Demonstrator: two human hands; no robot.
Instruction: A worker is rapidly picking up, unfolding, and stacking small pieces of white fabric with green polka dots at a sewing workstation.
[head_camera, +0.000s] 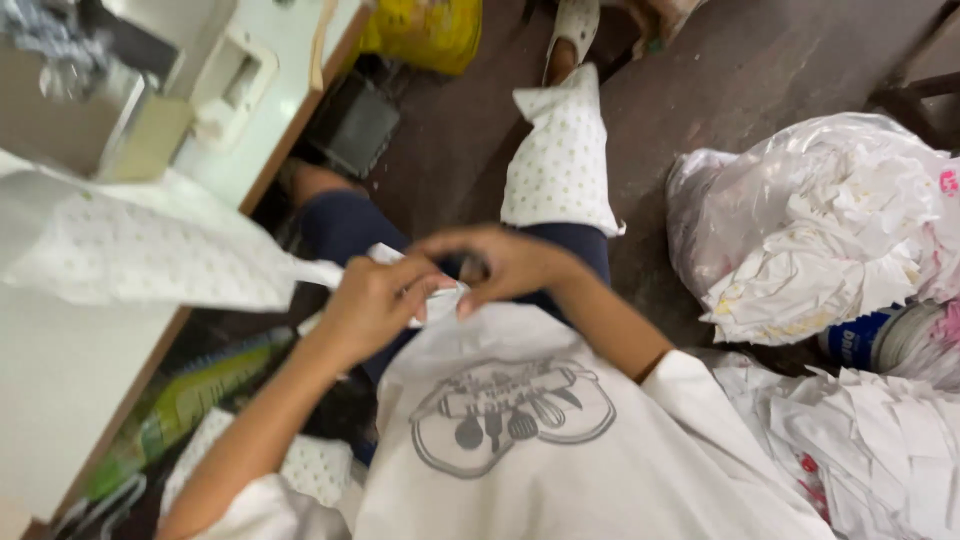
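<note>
Both hands meet at the centre of the head view, w/ fingertips almost touching each other. The left hand (372, 300) has its fingers curled and pressed together, pinching the edge of a white dotted fabric piece (150, 250). The right hand (500, 262) also pinches: thumb and forefinger are closed on a small fold of the same cloth, the other fingers bent over it. The picture is a bit blurred, so I cannot tell exactly how much cloth is between the right fingertips.

From the fingers, the fabric goes out to the left and slightly up, its long axis running approx. sideways toward the white sewing machine table (270, 110), where the wide part lies. So the left hand is nearer to the bulk of the cloth; the right hand is only at its narrow end.

Under the hands is the person's lap, covered w/ a white apron that has a grey printed emblem (512, 410). A second dotted piece (560, 160) lies over the knee, just beyond the right hand, apart from it. On the right side, well apart, there is a plastic bag of white fabric scraps (810, 230), and more loose scraps (880, 440) below it on the dark floor (720, 70).
</note>
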